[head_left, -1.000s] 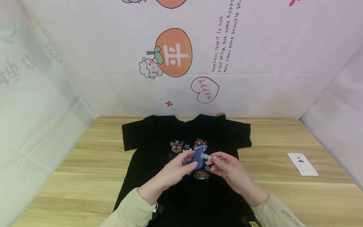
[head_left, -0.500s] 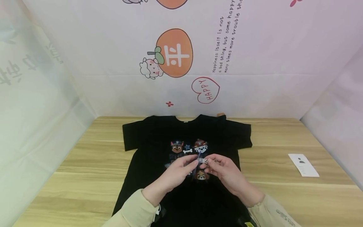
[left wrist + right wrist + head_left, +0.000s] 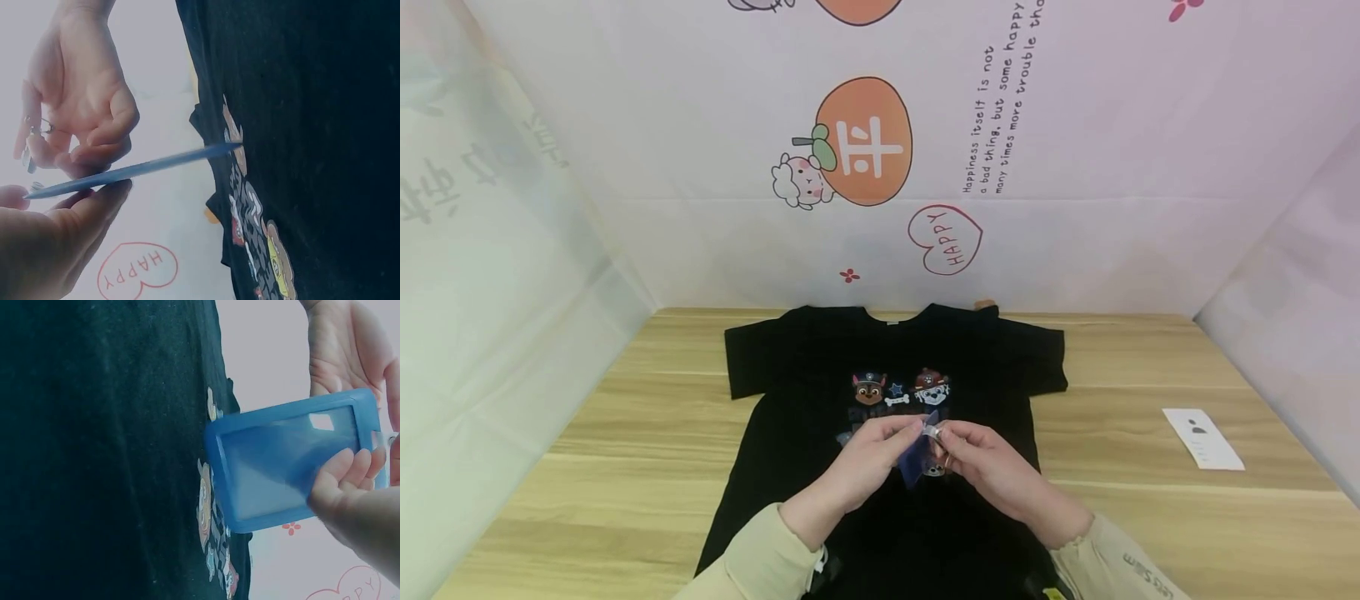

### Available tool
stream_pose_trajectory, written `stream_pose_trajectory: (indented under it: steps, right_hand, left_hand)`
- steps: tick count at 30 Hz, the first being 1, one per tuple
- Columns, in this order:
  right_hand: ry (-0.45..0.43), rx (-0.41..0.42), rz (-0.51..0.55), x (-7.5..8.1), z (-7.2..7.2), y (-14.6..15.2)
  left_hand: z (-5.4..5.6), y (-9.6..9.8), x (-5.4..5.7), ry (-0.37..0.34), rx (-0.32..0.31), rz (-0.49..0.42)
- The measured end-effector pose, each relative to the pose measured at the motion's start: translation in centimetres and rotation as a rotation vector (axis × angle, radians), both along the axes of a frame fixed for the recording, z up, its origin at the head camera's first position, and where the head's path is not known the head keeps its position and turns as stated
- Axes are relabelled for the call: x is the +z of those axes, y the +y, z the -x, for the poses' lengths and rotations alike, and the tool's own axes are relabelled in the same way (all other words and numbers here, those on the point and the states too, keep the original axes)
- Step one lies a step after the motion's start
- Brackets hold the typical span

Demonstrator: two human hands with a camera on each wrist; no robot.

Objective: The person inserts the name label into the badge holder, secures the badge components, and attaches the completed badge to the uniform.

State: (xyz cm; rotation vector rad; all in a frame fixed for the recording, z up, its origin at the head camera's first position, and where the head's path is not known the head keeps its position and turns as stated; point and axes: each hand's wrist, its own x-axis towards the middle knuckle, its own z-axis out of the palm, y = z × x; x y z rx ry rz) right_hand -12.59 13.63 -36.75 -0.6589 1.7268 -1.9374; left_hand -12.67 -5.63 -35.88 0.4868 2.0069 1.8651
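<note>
A blue badge holder [image 3: 913, 462] with a clear window hangs tilted over the shirt print. My left hand [image 3: 867, 458] pinches its top edge between thumb and fingers; the left wrist view shows the badge holder [image 3: 150, 165] edge-on. My right hand [image 3: 996, 471] pinches the clear strap [image 3: 932, 432] at that same end. By the right fingers in the left wrist view is a small metal clip [image 3: 28, 153]. The window of the badge holder [image 3: 269, 469] faces the right wrist view, partly covered by the right fingers. Under both hands lies a black T-shirt [image 3: 797, 367], spread flat with cartoon dogs on it.
A white card [image 3: 1202, 438] with a printed figure lies on the wooden table [image 3: 1120, 367] to the right. White printed cloth [image 3: 737, 167] rises behind the table and along both sides.
The badge holder has turned from facing up to edge-on, and its body now hangs down toward me. My right hand has moved slightly left and down along with the strap.
</note>
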Motion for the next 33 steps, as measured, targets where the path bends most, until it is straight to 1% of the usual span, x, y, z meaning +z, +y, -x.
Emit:
stream_pose_trajectory:
  steps: [3, 7, 10, 14, 16, 22, 26, 29, 31, 33]
  right_hand:
    - [0.030, 0.032, 0.030, -0.10, -0.09, 0.09]
    - [0.068, 0.034, 0.052, -0.39, -0.13, 0.07]
    - [0.122, -0.011, 0.016, -0.63, -0.13, -0.07]
    - [0.218, -0.088, -0.069, -0.80, -0.18, -0.30]
    - [0.254, -0.112, -0.096, -0.75, -0.23, -0.36]
    - [0.291, -0.135, -0.143, -0.27, -0.23, -0.52]
    - [0.329, -0.134, -0.184, -0.10, -0.26, -0.60]
    - [0.349, -0.135, -0.188, -0.11, -0.24, -0.62]
    - [0.354, -0.134, -0.186, -0.13, -0.18, -0.62]
    - [0.350, -0.132, -0.186, -0.15, -0.11, -0.63]
  left_hand:
    - [0.05, -0.08, 0.04, 0.026, 0.005, 0.016]
    - [0.13, -0.40, 0.16, 0.056, 0.005, 0.085]
    - [0.28, -0.65, 0.22, 0.100, 0.005, 0.158]
    - [0.47, -0.86, 0.32, 0.179, 0.012, 0.210]
    - [0.52, -0.93, 0.42, 0.198, 0.016, 0.207]
    - [0.50, -0.90, 0.67, 0.150, 0.027, 0.126]
    - [0.44, -0.58, 0.71, 0.163, 0.004, 0.086]
    - [0.50, -0.35, 0.57, 0.142, -0.008, 0.069]
    - [0.53, -0.28, 0.50, 0.124, -0.003, 0.059]
    - [0.56, -0.29, 0.42, 0.126, -0.002, 0.057]
